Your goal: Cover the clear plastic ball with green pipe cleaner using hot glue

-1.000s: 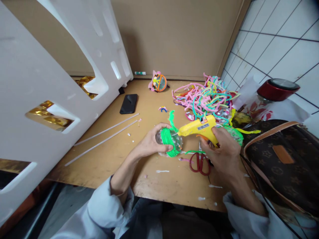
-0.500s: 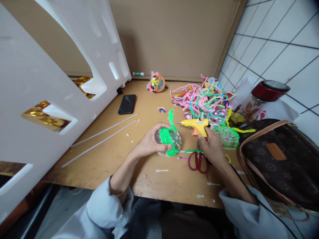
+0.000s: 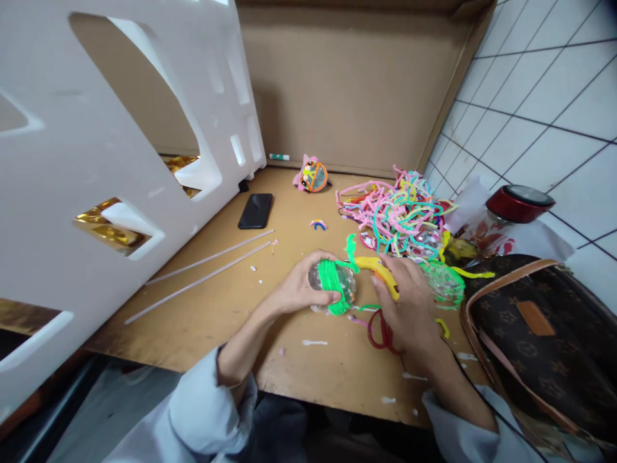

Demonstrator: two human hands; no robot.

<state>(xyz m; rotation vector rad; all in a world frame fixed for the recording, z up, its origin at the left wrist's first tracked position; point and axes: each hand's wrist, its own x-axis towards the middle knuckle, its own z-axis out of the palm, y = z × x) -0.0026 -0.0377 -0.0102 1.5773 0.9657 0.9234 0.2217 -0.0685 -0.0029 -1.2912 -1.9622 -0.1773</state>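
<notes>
My left hand (image 3: pixel 301 286) is wrapped round a clear ball (image 3: pixel 347 281) partly covered by bright green fuzzy strips (image 3: pixel 331 283). One loose green end (image 3: pixel 351 251) sticks up from the ball's top right. In my right hand (image 3: pixel 409 302) is a yellow glue gun (image 3: pixel 373 263), its tip at the ball's upper right edge beside the loose strip. Red-handled scissors (image 3: pixel 376 331) lie partly hidden beneath my right hand. A short green strip (image 3: pixel 369 307) rests on the table between the ball and the scissors.
Colourful fuzzy stems (image 3: pixel 395 209) are heaped behind my right hand, with a green-wrapped clear ball (image 3: pixel 443 283) nearby. A brown bag (image 3: pixel 525 321) and red-lidded jar (image 3: pixel 515 204) stand right. A phone (image 3: pixel 255 211), white sticks (image 3: pixel 207 276) and a decorated ball (image 3: pixel 313 175) lie farther back or left.
The glue gun has moved left in my right hand, bringing its tip to the ball. My right hand now covers more of the scissors. The whole view has shifted slightly.
</notes>
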